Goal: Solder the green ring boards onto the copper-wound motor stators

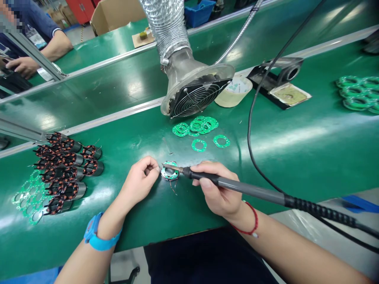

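The soldering iron (237,184), its cable cut off at the right edge, covers some of the round green board (168,176) on the bench (177,215), and its contact there is unclear. The right hand (220,189) has its fingers wrapped around the handle. The board lies just beside the left hand's (139,181) fingertips; whether these grasp a thin wire, I cannot tell.

Glossy, smooth tabletop (133,144), crinkled metallic duct (166,27), matt plastic-looking soldering iron handle (251,190) (ribbed at the rear)
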A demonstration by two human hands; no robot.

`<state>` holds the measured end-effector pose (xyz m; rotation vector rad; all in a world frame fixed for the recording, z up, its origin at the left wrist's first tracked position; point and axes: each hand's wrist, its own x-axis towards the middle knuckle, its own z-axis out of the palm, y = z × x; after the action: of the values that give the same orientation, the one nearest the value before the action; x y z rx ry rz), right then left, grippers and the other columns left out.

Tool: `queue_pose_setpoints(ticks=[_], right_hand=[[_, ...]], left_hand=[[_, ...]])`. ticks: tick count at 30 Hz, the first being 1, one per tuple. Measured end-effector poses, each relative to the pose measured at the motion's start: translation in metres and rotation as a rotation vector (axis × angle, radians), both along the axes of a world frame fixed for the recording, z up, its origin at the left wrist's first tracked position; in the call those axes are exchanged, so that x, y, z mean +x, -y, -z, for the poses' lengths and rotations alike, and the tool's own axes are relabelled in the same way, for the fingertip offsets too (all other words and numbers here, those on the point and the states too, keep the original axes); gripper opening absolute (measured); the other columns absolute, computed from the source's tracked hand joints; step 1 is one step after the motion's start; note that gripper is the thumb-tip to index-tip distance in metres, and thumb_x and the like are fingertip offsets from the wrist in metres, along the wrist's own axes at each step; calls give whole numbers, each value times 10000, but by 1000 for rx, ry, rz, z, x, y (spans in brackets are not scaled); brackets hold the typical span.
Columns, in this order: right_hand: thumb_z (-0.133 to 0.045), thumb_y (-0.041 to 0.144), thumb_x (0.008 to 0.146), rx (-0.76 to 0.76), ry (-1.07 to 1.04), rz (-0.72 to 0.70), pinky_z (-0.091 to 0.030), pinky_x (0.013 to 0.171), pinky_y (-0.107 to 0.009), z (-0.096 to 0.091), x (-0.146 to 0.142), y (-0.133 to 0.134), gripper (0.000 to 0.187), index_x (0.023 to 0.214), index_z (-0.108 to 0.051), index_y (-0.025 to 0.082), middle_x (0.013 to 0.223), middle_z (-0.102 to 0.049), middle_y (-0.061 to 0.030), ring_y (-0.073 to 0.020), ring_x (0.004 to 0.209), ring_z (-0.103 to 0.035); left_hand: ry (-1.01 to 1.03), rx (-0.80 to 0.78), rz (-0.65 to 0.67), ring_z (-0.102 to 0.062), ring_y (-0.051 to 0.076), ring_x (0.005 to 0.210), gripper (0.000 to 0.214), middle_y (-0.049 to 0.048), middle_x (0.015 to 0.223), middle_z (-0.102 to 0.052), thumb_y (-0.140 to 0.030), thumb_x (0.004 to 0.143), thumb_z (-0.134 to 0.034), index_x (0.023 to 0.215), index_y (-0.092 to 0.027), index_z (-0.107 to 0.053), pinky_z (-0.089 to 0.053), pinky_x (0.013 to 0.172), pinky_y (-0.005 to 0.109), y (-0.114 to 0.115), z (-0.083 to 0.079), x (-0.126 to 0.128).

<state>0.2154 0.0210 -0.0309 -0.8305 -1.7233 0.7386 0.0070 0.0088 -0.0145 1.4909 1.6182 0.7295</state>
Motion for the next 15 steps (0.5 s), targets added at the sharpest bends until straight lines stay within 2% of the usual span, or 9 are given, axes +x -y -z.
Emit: queue_pose_setpoints(ticks=[4, 7, 10, 12, 15], right_hand=[[-484, 237, 918, -29, 111, -8, -550, 774, -365, -5, -6, -3, 268, 1181, -531, 244, 931, -734, -45, -195, 851, -696], [-455, 160, 903, 22, 285, -124, -509, 881, -414, -6, -13, -8, 374, 1266, -468, 247, 1046, -716, -64, -213, 1022, -645], [-483, 93, 812, 73, 434, -262, -475, 933, -462, -4, -19, -11, 498, 1288, -447, 231, 1219, -629, -94, -245, 1159, -553], [-481, 61, 778, 69, 473, -285, -467, 940, -469, -1, -20, -12, 555, 1307, -423, 219, 1233, -606, -102, -248, 1160, -534], [-509, 105, 818, 55, 490, -202, -484, 892, -472, 2, -19, -14, 502, 1301, -426, 214, 1140, -628, -104, -254, 1053, -556]], left_hand=[[-8, 8, 16, -419, 101, 589, 99, -48, 612, -454, -204, 785, -489, 689, -182, -498, -339, 580, 227, -1, -1, 0], [-8, 17, 32, -426, 103, 597, 108, -44, 618, -459, -215, 792, -489, 690, -181, -501, -349, 587, 228, -2, -2, -1], [-3, 28, 53, -439, 102, 614, 109, -41, 639, -471, -211, 797, -494, 692, -181, -495, -368, 608, 230, -2, -3, -3], [-10, 21, 47, -457, 104, 632, 98, -34, 675, -496, -232, 818, -500, 735, -181, -508, -386, 622, 234, 0, -4, -3], [-69, -2, 49, -514, 124, 711, 163, 0, 817, -559, -305, 826, -551, 934, -184, -529, -424, 657, 255, 3, -7, -1]])
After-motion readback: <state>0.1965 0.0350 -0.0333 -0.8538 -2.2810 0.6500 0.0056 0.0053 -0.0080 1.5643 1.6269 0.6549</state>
